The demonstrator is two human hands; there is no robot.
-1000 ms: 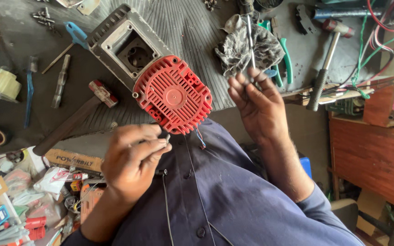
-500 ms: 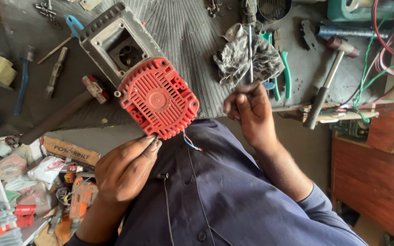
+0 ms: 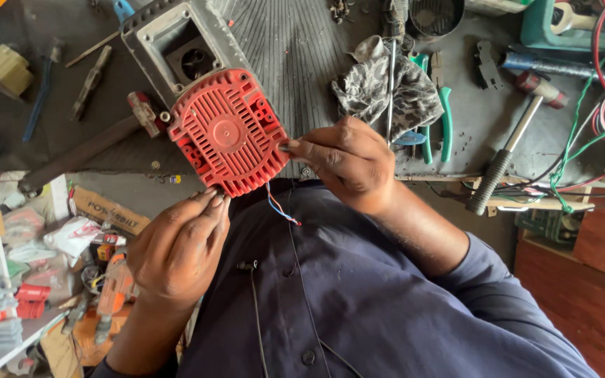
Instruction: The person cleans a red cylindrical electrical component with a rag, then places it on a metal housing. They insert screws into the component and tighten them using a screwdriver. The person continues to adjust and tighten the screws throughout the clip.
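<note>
The red end cover sits against the near end of the grey motor housing at the bench's near edge, my left hand pinching its near rim and my right hand its right edge, so it looks placed but unfastened, with thin wires hanging loose.
</note>
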